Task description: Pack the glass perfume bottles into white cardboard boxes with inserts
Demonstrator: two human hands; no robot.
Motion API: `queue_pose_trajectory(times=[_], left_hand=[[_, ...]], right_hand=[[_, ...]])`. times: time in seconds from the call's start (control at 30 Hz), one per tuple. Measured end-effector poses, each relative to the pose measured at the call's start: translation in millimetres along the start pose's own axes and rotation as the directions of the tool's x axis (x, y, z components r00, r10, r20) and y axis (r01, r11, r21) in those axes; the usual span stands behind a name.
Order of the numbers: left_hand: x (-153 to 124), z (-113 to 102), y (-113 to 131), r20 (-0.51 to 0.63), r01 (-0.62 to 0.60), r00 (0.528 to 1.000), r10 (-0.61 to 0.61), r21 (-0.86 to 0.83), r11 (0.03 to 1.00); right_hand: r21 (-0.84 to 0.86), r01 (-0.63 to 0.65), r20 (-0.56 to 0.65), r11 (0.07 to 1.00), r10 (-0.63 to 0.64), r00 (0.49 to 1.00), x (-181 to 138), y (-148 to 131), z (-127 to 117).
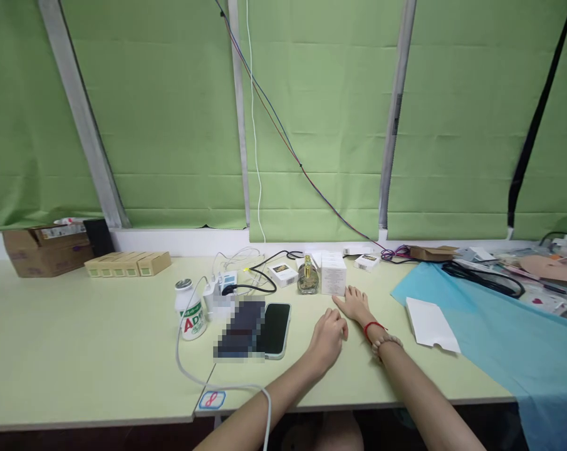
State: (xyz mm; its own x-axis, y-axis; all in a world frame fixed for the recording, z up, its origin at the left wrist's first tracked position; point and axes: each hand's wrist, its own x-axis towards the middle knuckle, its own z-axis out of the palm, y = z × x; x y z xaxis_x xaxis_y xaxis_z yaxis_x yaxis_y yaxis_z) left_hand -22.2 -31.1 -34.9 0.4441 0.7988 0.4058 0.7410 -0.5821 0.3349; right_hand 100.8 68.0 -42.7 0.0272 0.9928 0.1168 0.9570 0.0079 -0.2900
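Note:
My left hand (329, 338) is over the table in front of the perfume bottle, fingers curled in loosely, and no object shows in it. My right hand (354, 305) lies palm down with its fingers spread, right beside a white box (333, 274). Whether its fingertips touch the box I cannot tell. Left of that box stands a glass perfume bottle (307, 279) with a gold top. A phone (277, 331) with a dark screen lies left of my left hand, next to a dark pixelated rectangle (240, 329).
A white pill bottle (192, 316) stands by a power strip (220, 294) with cables. A white cable (184, 366) crosses my left forearm. Blue cloth (490, 332) and a white card sleeve (432, 324) lie right. Small cartons (128, 264) and a cardboard box (48, 250) stand left.

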Motion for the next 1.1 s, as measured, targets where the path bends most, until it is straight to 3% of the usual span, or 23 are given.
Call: queue_pose_trajectory(times=[0.23,0.53,0.73,1.1], left_hand=[[-6.4,-4.8,5.0,0.062,0.058,0.996,-0.058,0.008,0.998],[-0.4,-9.1,9.0,0.145,0.089,0.984,-0.1,0.085,0.992],[3.4,-9.0,8.1,0.205,0.052,0.976,-0.07,0.093,0.994],[3.6,-3.4,6.6,0.322,-0.105,0.94,0.116,-0.05,0.993]], right_hand=[[-0.027,0.002,0.08,1.0,0.0,0.997,-17.5,3.8,-2.8],[0.112,-0.013,-0.06,0.994,0.02,0.998,-18.0,11.0,-6.8],[0.137,-0.082,-0.119,0.987,0.098,0.988,-3.0,11.7,-3.6],[0.122,-0.037,-0.144,0.992,0.054,0.988,49.5,23.2,-4.2]])
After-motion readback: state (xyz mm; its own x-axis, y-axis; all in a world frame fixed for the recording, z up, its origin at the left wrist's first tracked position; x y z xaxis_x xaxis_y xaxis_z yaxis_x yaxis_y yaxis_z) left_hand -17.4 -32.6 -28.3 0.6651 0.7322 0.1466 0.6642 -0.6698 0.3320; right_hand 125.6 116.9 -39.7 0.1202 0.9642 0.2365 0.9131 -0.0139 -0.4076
